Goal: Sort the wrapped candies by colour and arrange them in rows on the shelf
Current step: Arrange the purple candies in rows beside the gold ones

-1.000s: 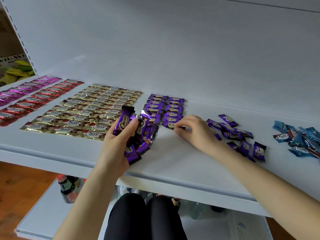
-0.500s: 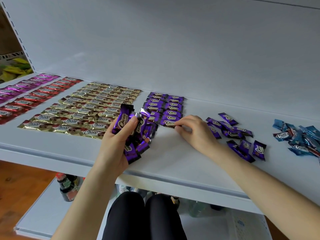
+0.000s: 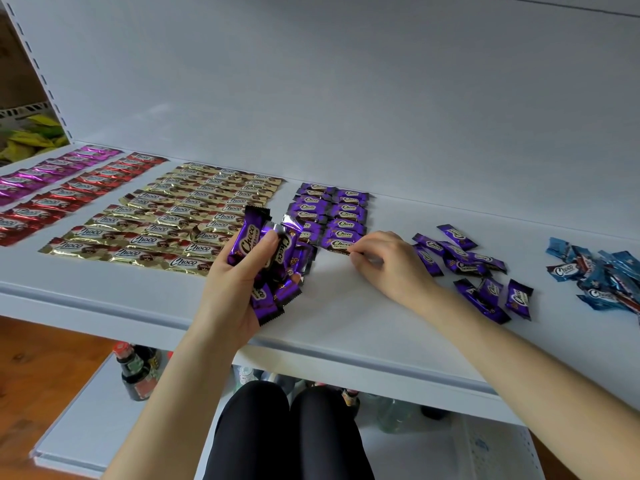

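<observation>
My left hand (image 3: 239,282) grips a bunch of purple candies (image 3: 273,258) above the white shelf (image 3: 332,317). Two short columns of purple candies (image 3: 329,216) lie on the shelf behind it. My right hand (image 3: 388,268) pinches the right end of the nearest purple candy (image 3: 339,244) in the right column, which lies flat on the shelf. Loose purple candies (image 3: 464,261) are scattered just right of that hand. Rows of gold candies (image 3: 166,216), red candies (image 3: 72,195) and pink candies (image 3: 48,169) fill the shelf's left part.
A heap of blue candies (image 3: 595,278) lies at the shelf's right end. Below the shelf edge a lower shelf (image 3: 86,427) holds dark bottles (image 3: 136,372). My knees in black (image 3: 287,431) are under the shelf. Yellow-green packets (image 3: 27,136) sit beyond the left upright.
My right hand has stayed at the front end of the right purple column, fingers working on the nearest candy. The left hand keeps its bunch; the view shifted slightly.
</observation>
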Motion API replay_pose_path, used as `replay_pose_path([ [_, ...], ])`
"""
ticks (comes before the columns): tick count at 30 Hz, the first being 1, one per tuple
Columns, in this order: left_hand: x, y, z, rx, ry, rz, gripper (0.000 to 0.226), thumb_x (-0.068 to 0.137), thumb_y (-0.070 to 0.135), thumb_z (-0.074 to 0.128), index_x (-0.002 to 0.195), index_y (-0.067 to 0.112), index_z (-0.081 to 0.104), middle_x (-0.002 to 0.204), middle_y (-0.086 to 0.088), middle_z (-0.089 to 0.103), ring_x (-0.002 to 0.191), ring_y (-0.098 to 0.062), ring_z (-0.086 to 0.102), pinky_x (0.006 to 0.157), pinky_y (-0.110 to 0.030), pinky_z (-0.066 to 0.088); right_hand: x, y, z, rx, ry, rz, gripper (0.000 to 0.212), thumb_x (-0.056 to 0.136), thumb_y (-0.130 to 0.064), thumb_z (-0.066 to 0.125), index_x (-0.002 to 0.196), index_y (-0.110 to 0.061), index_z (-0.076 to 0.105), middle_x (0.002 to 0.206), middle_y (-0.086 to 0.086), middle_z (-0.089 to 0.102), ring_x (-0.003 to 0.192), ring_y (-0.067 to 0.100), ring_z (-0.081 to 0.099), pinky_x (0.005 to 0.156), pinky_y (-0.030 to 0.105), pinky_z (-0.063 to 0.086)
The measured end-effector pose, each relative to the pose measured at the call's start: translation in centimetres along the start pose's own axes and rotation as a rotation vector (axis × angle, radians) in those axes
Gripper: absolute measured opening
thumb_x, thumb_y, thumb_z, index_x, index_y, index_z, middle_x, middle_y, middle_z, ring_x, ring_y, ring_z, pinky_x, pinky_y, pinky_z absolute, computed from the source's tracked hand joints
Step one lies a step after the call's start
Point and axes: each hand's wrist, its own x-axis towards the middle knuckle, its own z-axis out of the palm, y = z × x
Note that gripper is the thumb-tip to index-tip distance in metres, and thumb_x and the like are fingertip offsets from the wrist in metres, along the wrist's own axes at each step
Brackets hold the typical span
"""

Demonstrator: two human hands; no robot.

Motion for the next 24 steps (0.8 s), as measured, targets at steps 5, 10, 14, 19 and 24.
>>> replay_pose_path([
  [5, -0.1, 0.0, 0.1, 0.001, -0.009, -0.001, 0.029, 0.072, 0.019, 0.065, 0.100, 0.012, 0.063, 0.085, -0.010, 0.072, 0.069, -0.022, 0.071, 0.055, -0.034, 0.058, 0.1, 0.2, 0.0, 0.026, 0.072, -0.009, 0.018, 0.081, -0.016, 0.059, 0.088, -0.005, 0.071, 0.088, 0.009, 0.069, 0.085, 0.027, 0.062, 0.075, 0.021, 0.043],
  [10, -0.6, 0.1, 0.8, 0.029, -0.052, 0.019, 0.022, 0.069, 0.013, 0.064, 0.091, 0.010, 0.063, 0.075, -0.007, 0.072, 0.061, -0.019, 0.069, 0.051, -0.030, 0.056, 0.4, -1.6, -2.1, 0.319, 0.103, 0.147, 0.011, 0.087, -0.009, 0.061, 0.093, -0.010, 0.070, 0.087, 0.000, 0.067, 0.073, -0.013, 0.055, 0.067, 0.004, 0.039],
  [14, -1.3, 0.3, 1.7, 0.020, -0.079, 0.019, 0.022, 0.070, 0.013, 0.063, 0.092, 0.011, 0.063, 0.072, -0.005, 0.071, 0.057, -0.017, 0.068, 0.048, -0.028, 0.055, 0.6, -4.9, -4.7, 0.641, -0.082, 0.164, 0.013, 0.086, -0.016, 0.061, 0.079, -0.026, 0.064, 0.069, -0.013, 0.067, 0.069, -0.003, 0.060, 0.067, 0.012, 0.046],
  [19, -1.8, -0.1, 2.4, 0.026, -0.114, 0.008, 0.022, 0.071, 0.015, 0.062, 0.093, 0.009, 0.065, 0.072, -0.009, 0.070, 0.054, -0.019, 0.065, 0.054, -0.030, 0.057, 0.1, -7.2, -4.8, 0.617, -0.178, 0.115, 0.002, 0.081, -0.020, 0.067, 0.081, -0.018, 0.066, 0.074, -0.007, 0.065, 0.068, 0.003, 0.057, 0.068, 0.016, 0.045],
  [24, -2.1, -0.1, 2.3, 0.011, -0.114, 0.001, 0.026, 0.072, 0.014, 0.062, 0.097, 0.007, 0.065, 0.076, -0.011, 0.071, 0.061, -0.020, 0.068, 0.055, -0.030, 0.057, -0.1, -7.6, -5.0, 0.649, -0.150, 0.151, 0.016, 0.082, -0.011, 0.067, 0.071, -0.021, 0.061, 0.058, -0.017, 0.061, 0.056, -0.005, 0.052, 0.057, 0.009, 0.040],
])
